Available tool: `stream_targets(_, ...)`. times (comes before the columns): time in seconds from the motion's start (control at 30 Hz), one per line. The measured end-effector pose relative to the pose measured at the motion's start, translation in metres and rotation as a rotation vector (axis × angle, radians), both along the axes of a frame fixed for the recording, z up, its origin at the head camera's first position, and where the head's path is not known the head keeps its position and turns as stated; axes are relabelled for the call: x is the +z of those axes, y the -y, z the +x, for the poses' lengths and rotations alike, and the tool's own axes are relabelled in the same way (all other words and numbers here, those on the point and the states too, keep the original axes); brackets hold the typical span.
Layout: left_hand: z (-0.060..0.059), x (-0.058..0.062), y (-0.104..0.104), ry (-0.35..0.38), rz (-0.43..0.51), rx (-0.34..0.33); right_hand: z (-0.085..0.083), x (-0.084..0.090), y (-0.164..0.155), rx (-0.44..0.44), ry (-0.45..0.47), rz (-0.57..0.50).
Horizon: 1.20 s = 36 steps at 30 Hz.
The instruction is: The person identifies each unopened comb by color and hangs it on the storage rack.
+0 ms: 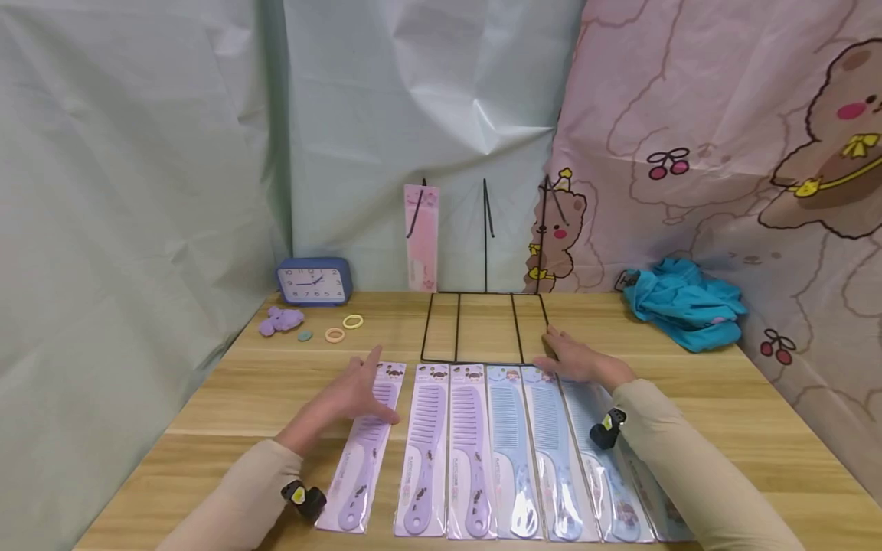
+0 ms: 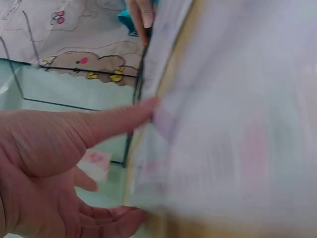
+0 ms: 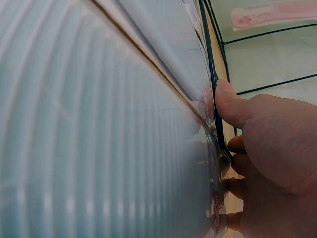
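Observation:
My left hand (image 1: 358, 390) is spread over the leftmost purple comb pack (image 1: 354, 474), its thumb pointing right across the comb's teeth. In the left wrist view that pack's near face is blurred, with the thumb (image 2: 119, 119) extended beside it. At the front right corner of a black wire rack (image 1: 475, 361) rests my right hand (image 1: 579, 360), thumb tip (image 3: 225, 94) against the wire and fingertips down at the table. Two more purple packs and several blue comb packs (image 1: 510, 459) lie in a row before the rack; my right forearm partly covers the rightmost ones.
A pink comb pack (image 1: 422, 245) hangs from the rack's left hook. Back left are a blue clock (image 1: 313, 282), a purple plush hair tie (image 1: 280, 321) and several small rings (image 1: 334, 335). A bundled turquoise cloth (image 1: 682, 302) lies back right. Curtains enclose the wooden table (image 1: 227, 428).

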<state>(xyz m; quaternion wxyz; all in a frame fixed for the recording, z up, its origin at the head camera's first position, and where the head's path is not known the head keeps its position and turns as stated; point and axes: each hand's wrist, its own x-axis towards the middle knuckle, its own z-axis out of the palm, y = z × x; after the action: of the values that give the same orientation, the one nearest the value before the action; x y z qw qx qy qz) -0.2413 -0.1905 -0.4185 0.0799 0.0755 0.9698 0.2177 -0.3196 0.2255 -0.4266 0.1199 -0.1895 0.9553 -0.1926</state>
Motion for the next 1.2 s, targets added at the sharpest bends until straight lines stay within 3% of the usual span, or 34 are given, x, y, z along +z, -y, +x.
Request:
stream_targets(0.17,-0.002,0.004,0.014,0.009,0.044,-0.019,0.000,0.001,0.001,-0.009,0.008,0.001)
stream_targets(0.37,-0.002,0.005,0.032,-0.028,0.226,-0.103,0.000,-0.002,0.001,-0.003,0.006,0.009)
stream_targets(0.53,0.005,0.025,0.041,-0.027,0.319,-0.261,0.001,-0.001,0.002,-0.007,0.016,0.006)
stream_targets(0.63,0.010,0.042,0.038,-0.056,0.379,-0.312,0.002,0.001,0.002,-0.004,0.016,0.000)
stream_targets(0.73,0.014,0.059,0.030,-0.077,0.446,-0.328,0.002,0.003,0.002,0.004,0.010,-0.002)
stream_targets(0.87,0.017,0.076,0.008,-0.069,0.616,-0.299,0.001,0.004,0.001,0.016,-0.003,-0.002)
stream_targets(1.07,0.011,0.087,-0.033,-0.074,1.001,-0.296,0.000,0.001,0.001,0.029,-0.012,0.004)
stream_targets(1.2,0.004,0.093,-0.060,-0.050,1.110,-0.327,-0.001,0.000,0.001,0.024,-0.008,0.001)
